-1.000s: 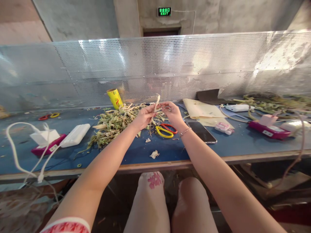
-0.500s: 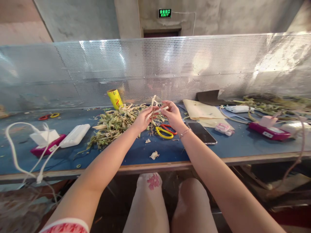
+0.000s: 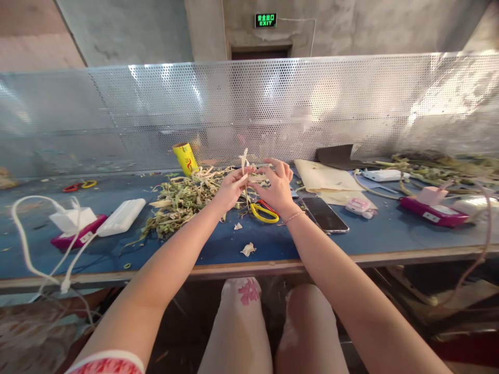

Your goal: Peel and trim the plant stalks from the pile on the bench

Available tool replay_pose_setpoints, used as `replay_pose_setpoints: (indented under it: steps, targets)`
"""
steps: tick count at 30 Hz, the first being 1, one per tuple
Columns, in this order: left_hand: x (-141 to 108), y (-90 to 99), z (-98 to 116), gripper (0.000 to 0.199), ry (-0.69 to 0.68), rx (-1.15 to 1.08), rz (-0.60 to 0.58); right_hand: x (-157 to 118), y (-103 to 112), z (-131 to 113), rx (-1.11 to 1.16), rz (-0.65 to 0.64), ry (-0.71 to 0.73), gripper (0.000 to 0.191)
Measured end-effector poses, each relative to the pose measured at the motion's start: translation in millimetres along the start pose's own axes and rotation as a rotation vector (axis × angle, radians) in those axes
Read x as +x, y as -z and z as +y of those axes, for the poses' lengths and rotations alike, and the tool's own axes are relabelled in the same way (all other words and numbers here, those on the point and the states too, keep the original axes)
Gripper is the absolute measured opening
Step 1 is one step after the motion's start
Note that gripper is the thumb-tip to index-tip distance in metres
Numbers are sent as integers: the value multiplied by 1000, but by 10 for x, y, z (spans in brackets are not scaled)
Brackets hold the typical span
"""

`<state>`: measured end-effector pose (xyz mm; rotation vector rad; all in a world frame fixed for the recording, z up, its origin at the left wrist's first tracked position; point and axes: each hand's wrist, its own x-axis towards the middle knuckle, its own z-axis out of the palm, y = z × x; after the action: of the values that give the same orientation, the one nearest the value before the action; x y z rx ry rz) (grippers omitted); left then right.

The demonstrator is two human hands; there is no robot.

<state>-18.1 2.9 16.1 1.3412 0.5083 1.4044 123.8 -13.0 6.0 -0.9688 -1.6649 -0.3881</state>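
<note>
My left hand [image 3: 231, 189] is closed, thumb against fingers, on a pale dried plant strip [image 3: 244, 162] that stands up above the fingertips. Close by on the right, my right hand [image 3: 276, 186] has its thumb and fingers apart, with the fingertips near the strip; whether they touch it I cannot tell. A heap of dried green and straw-coloured plant stems [image 3: 181, 200] lies left of and behind my left hand. Below the hands, scissors with yellow and red handles [image 3: 265, 214] rest on the blue table [image 3: 218, 249], partly hidden by my right hand.
A yellow tube [image 3: 185, 158] stands tilted behind the heap. A white power bank [image 3: 121, 217] and a charger on a magenta base [image 3: 78, 234] lie left. To the right are a phone [image 3: 326, 214], paper sheets [image 3: 325, 176] and a pink case [image 3: 358, 206]. A perforated metal screen [image 3: 218, 114] stands behind.
My right hand has come away from the pale strip it was pinching, and its fingers have spread. My left hand keeps the strip, which now stands more upright.
</note>
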Motion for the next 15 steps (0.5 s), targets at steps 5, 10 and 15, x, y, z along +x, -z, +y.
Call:
replay_pose_setpoints:
  steps: [5,10,15]
  targets:
    - [-18,-28,-13,34,-53,140,-21,13,5,-24,52,-15,23,13]
    - [-35,-26,-25,36,-82,189,30,144,-17,-26,286,-179,12,16]
    - [-53,11,5,44,-71,211,132,320,-41,-35,421,-269,-20,15]
